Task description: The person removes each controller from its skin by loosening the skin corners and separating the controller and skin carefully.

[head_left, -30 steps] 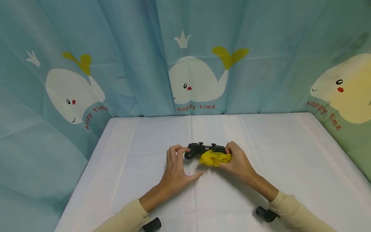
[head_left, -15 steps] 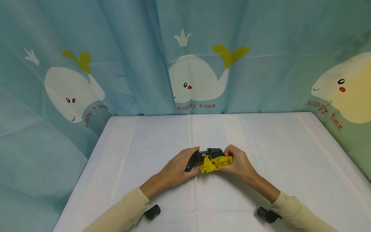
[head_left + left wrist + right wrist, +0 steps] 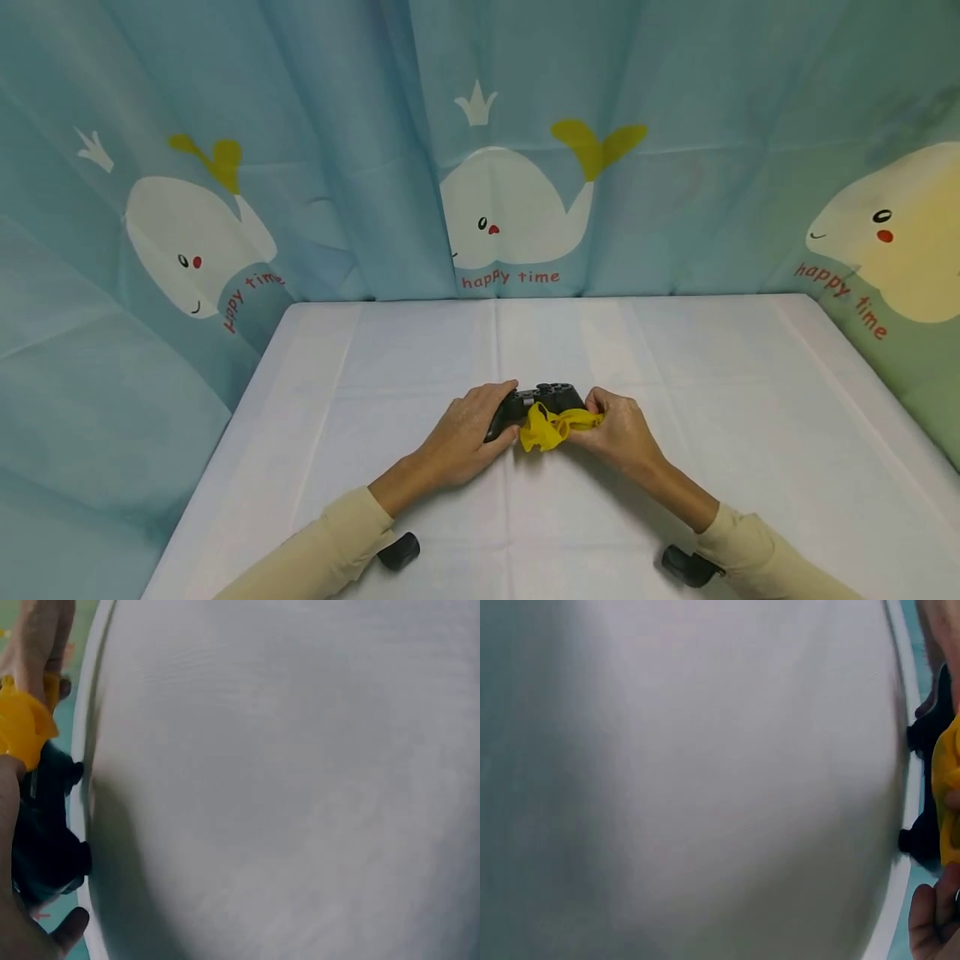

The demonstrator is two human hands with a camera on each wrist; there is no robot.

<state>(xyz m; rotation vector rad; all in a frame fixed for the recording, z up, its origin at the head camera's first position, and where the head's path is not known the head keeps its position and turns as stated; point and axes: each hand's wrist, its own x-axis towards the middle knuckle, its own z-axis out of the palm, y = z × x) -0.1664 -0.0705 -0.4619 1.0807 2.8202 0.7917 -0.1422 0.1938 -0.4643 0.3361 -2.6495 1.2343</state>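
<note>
A black game controller (image 3: pixel 561 397) is held above the white table, thumbsticks upward. My left hand (image 3: pixel 467 435) grips its left handle, fingers over the far side and thumb at the near side. A yellow, floppy silicone cover (image 3: pixel 542 428) with holes in it hangs along the controller's near side. My right hand (image 3: pixel 624 432) pinches this cover at its right end, close to the controller's right handle. In the left wrist view the controller (image 3: pixel 46 840) and cover (image 3: pixel 22 729) sit at the left edge. The right wrist view has the cover (image 3: pixel 946 769) cut off at its right edge.
A white cloth covers the table (image 3: pixel 390 358). Blue curtains (image 3: pixel 360 167) with whale prints stand behind and at the sides. Black devices (image 3: pixel 399 552) are at both wrists, beside the beige sleeves (image 3: pixel 337 533).
My left hand has closed round the controller's left handle. The controller has tilted and come slightly nearer. My right hand still pinches the cover and has shifted slightly toward me.
</note>
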